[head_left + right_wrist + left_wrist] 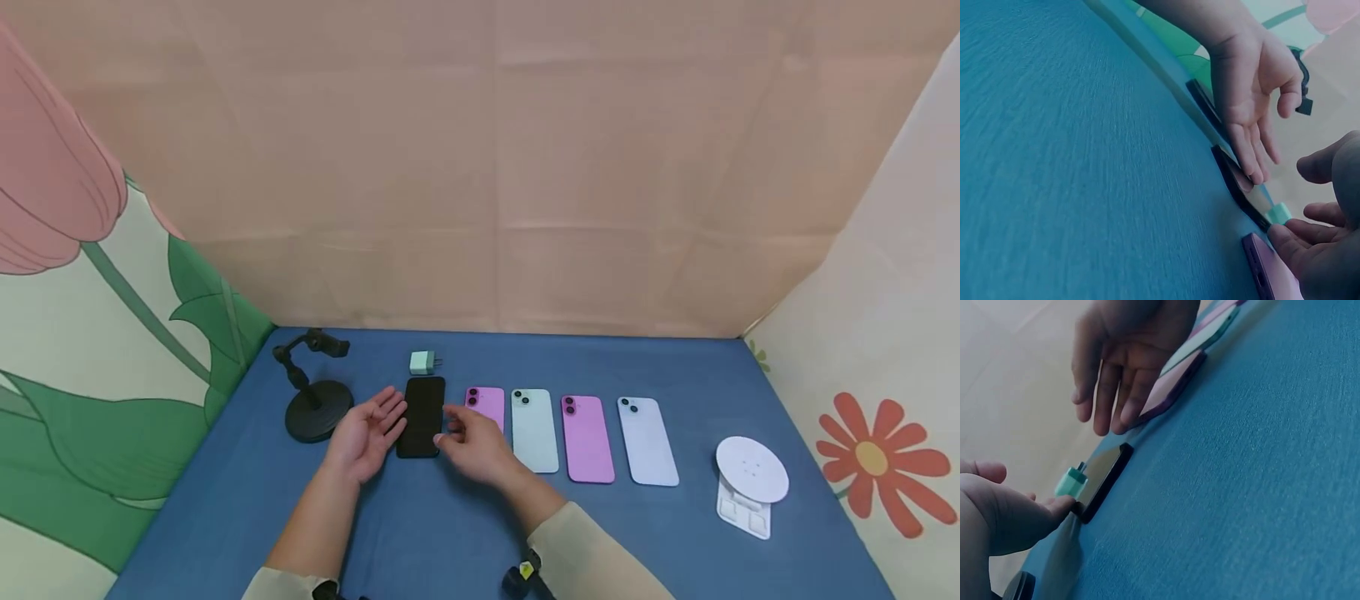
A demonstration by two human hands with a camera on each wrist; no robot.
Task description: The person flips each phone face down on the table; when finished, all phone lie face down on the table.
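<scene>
A black phone [421, 417] lies flat on the blue cloth between my two hands, its dark face up. Beside its left long edge is my left hand [366, 439], palm turned up and fingers fairly straight. At the opposite edge hovers my right hand [476, 446], its fingers loosely bent with nothing between them. Whether any fingertip touches the phone, I cannot tell. In the left wrist view the right hand [1138, 362] hangs above the phone [1105, 481]. Part of a pink phone [486, 402] is hidden behind the right hand.
Behind the black phone sits a pale green plug charger [422, 362]. A black jointed stand [318, 410] is at left. Rightward lie a mint phone [535, 431], another pink phone [587, 439], a pale blue phone [648, 442] and a white round-topped stand [752, 469].
</scene>
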